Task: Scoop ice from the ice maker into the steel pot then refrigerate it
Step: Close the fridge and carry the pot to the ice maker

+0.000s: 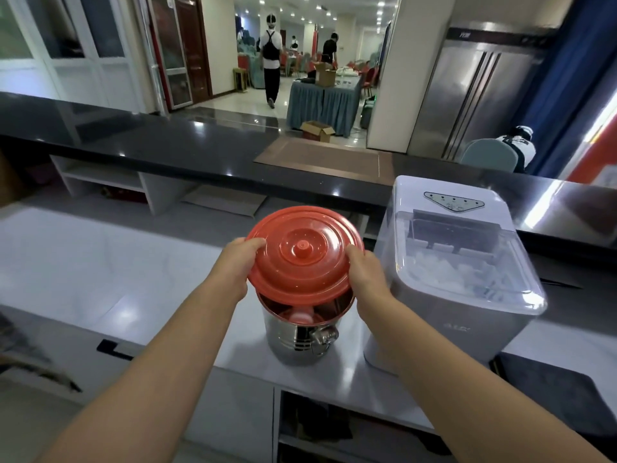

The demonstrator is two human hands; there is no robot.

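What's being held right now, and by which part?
The red lid, by its rim: left hand on the left edge, right hand on the right.

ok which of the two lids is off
The red lid over the steel pot: left hand and right hand hold it raised and tilted. The ice maker's clear lid lies shut.
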